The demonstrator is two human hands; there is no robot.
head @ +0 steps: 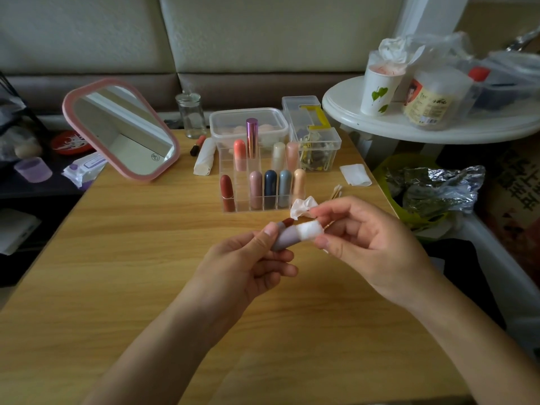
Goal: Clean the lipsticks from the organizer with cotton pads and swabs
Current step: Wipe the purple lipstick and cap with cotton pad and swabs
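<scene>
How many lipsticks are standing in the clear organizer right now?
9. Back row: coral, metallic purple, cream, pale pink. Front row: brick red, mauve, navy, grey-blue, peach. Clear walls, so probably none hidden.

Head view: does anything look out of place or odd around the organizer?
One lipstick lies loose on the table behind the organizer, near the jar, while others stand in slots. Some swabs lie loose right of the organizer. Nothing looks spilled or broken.
</scene>
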